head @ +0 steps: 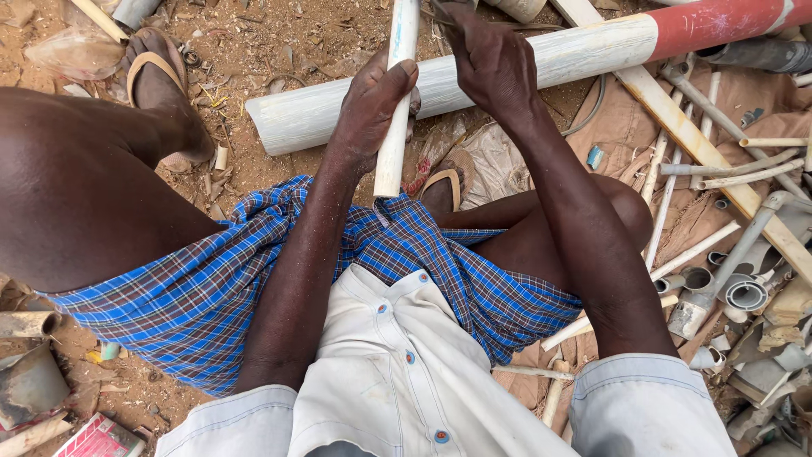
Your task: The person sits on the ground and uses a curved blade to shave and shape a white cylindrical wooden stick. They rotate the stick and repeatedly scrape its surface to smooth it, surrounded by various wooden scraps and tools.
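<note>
A slim white pipe [396, 101] was gripped upright by the left hand [369, 106], fingers wrapped closed around its middle, its near end resting above the blue checked cloth [211, 288]. The right hand [491, 63] was closed at the far top edge, though what it held could not be told. A thick white and red pipe [541, 72] lay across the dirt behind. No cut or mark was visible on the slim pipe; the work appeared barely begun. Pipe offcuts [727, 279] were scattered at right.
</note>
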